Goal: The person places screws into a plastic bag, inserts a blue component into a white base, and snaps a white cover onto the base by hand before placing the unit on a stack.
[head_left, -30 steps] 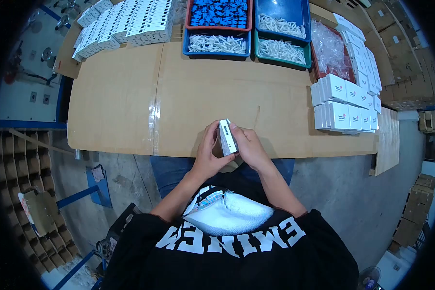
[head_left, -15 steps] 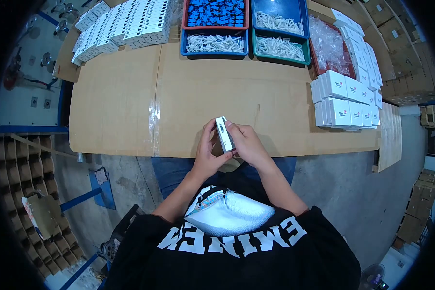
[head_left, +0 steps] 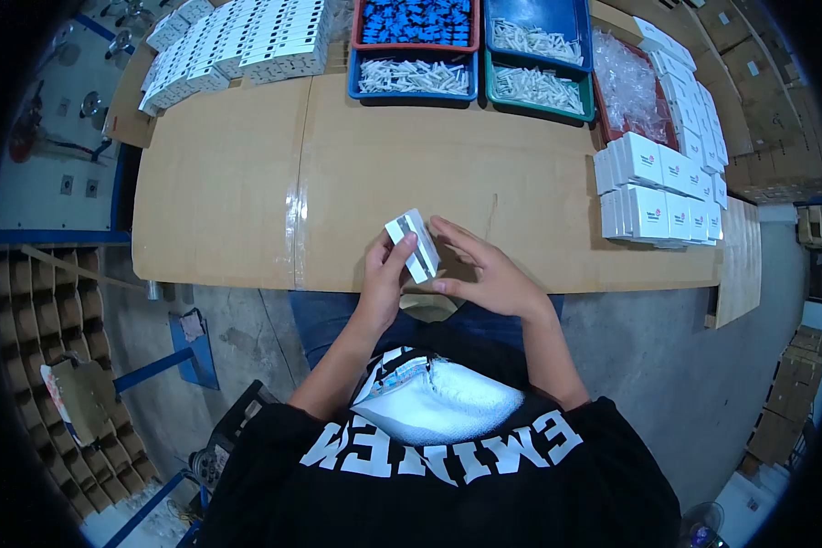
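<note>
A small white box [head_left: 415,239] with a dark grey stripe is tilted over the front edge of the cardboard-covered table [head_left: 219,201]. My left hand [head_left: 384,272] grips its left side, the thumb lying on the face. To the right of the box, my right hand [head_left: 491,276] has its fingers spread, with the fingertips close to the box's right edge. Whether those fingertips touch the box I cannot tell.
White boxes [head_left: 283,41] are stacked at the back left, and more white boxes [head_left: 653,212] at the right. Along the back stand trays of blue parts [head_left: 416,22] and white pieces [head_left: 413,78], plus a red tray of clear plastic bags [head_left: 628,87].
The box has turned so a broad striped face shows instead of its narrow lettered side. My right hand has let go, opened and moved right. The view has shifted slightly.
</note>
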The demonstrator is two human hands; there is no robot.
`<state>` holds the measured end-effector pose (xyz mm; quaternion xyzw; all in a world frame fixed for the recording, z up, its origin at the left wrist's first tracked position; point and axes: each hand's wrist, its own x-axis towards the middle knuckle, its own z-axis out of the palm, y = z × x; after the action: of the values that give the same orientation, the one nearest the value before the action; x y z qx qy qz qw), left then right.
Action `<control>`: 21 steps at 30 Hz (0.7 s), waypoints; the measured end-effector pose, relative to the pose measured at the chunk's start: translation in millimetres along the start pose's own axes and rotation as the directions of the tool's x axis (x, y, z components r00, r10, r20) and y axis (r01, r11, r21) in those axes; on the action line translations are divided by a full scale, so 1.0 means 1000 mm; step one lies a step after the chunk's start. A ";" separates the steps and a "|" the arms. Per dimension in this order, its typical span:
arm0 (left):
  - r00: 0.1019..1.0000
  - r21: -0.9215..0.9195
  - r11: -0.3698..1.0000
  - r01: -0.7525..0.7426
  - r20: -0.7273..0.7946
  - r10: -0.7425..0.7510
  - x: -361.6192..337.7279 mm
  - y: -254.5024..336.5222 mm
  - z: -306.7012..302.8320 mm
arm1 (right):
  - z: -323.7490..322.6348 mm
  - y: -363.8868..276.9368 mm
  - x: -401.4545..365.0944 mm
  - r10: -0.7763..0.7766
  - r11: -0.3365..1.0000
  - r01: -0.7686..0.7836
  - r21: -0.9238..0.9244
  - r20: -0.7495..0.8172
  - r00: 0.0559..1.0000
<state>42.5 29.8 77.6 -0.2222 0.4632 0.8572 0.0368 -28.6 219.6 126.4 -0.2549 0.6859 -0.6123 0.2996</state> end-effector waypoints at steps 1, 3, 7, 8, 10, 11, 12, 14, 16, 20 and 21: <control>1.000 -0.001 1.000 -0.002 -0.005 0.002 -0.003 0.006 0.008 | 0.002 0.000 0.001 0.000 1.000 0.000 0.001 0.005 1.000; 0.991 -0.056 0.998 -0.031 -0.135 0.023 -0.009 0.018 0.023 | 0.006 0.002 0.003 -0.174 0.959 0.171 -0.224 0.007 0.985; 0.994 -0.063 0.998 -0.025 -0.105 0.018 -0.010 0.020 0.024 | 0.016 0.016 0.004 -0.243 0.936 0.225 -0.270 -0.033 0.969; 0.994 -0.061 0.998 -0.001 -0.107 -0.006 -0.011 0.022 0.025 | 0.017 0.017 0.004 -0.279 0.919 0.250 -0.304 -0.055 0.959; 0.994 -0.060 0.998 0.021 -0.109 -0.027 -0.012 0.021 0.025 | 0.019 0.020 0.005 -0.317 0.900 0.276 -0.339 -0.073 0.945; 0.997 -0.027 1.000 -0.001 -0.081 -0.002 -0.012 0.016 0.022 | 0.021 0.023 0.007 -0.356 0.889 0.302 -0.344 -0.105 0.929; 0.998 0.004 1.000 -0.022 -0.052 0.022 -0.012 0.015 0.023 | 0.022 0.025 0.008 -0.393 0.878 0.327 -0.350 -0.137 0.909; 0.998 -0.029 1.000 -0.012 -0.061 0.010 -0.013 0.015 0.025 | 0.022 0.027 0.007 -0.398 0.876 0.332 -0.350 -0.136 0.907; 0.998 -0.061 0.998 -0.002 -0.069 -0.002 -0.014 0.014 0.027 | 0.022 0.028 0.007 -0.404 0.874 0.337 -0.351 -0.136 0.905; 0.995 -0.077 0.997 0.028 -0.092 -0.036 -0.012 0.005 0.019 | 0.024 0.045 -0.001 -0.270 0.897 0.158 -0.413 -0.227 0.936; 0.996 -0.070 0.997 0.031 -0.084 -0.037 -0.012 0.003 0.018 | 0.023 0.044 -0.003 -0.134 0.885 -0.008 -0.466 -0.271 0.953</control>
<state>46.5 44.4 94.0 -0.2674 0.4306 0.8617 0.0239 -9.6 211.2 81.2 -0.2465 0.8399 -0.4722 0.1043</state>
